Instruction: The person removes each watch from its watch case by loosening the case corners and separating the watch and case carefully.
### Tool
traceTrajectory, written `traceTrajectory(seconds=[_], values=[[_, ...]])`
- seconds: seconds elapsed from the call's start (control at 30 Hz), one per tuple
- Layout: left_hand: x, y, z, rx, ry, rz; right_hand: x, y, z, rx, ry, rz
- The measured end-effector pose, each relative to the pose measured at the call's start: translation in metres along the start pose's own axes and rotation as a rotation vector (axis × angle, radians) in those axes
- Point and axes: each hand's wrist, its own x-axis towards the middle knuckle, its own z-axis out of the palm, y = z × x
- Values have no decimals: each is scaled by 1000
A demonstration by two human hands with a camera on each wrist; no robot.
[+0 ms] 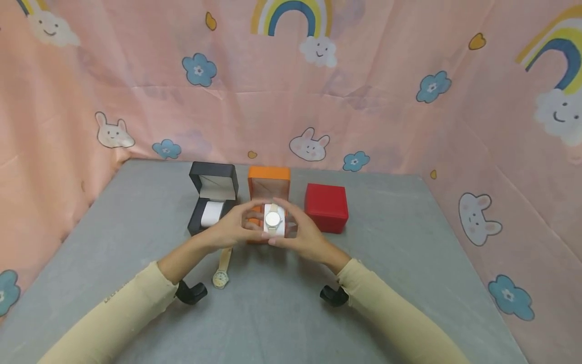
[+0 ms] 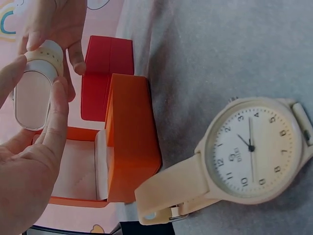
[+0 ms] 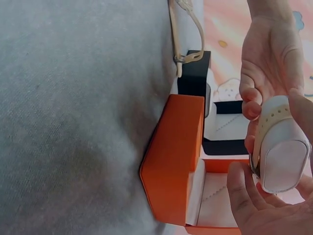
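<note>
Above the orange box, my left hand (image 1: 236, 223) and right hand (image 1: 305, 236) hold a white watch cushion (image 1: 280, 230) between their fingertips. A watch with a beige strap (image 3: 274, 117) is wrapped round that cushion, its pale dial (image 1: 273, 219) facing up toward the head camera. Behind and below the hands stands the orange watch box (image 1: 269, 173) with its lid raised; the hands partly hide its base. A second beige watch (image 2: 252, 149) lies on the table near my left forearm, its numbered dial up in the left wrist view.
Left of the orange box, a dark grey watch box (image 1: 213, 174) stands with its lid up and a white cushion (image 1: 211, 214) inside. A closed red box (image 1: 326, 207) sits to the right. Grey cloth (image 1: 391, 283) covers the table, and a pink patterned curtain (image 1: 373, 111) hangs behind.
</note>
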Motion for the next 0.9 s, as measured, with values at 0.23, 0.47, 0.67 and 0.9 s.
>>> traceTrajectory(seconds=[0.23,0.47,0.67,0.9], values=[[0,2,-1,6,5,-18,3,-3,3,-8,7,2],[-2,3,-3,8,14,-60,8,-2,5,-12,-1,12],[-4,3,-3,4,22,-113,10,0,8,-27,-9,-40],[-4,2,-3,-8,18,-101,12,-1,11,-76,7,-39]])
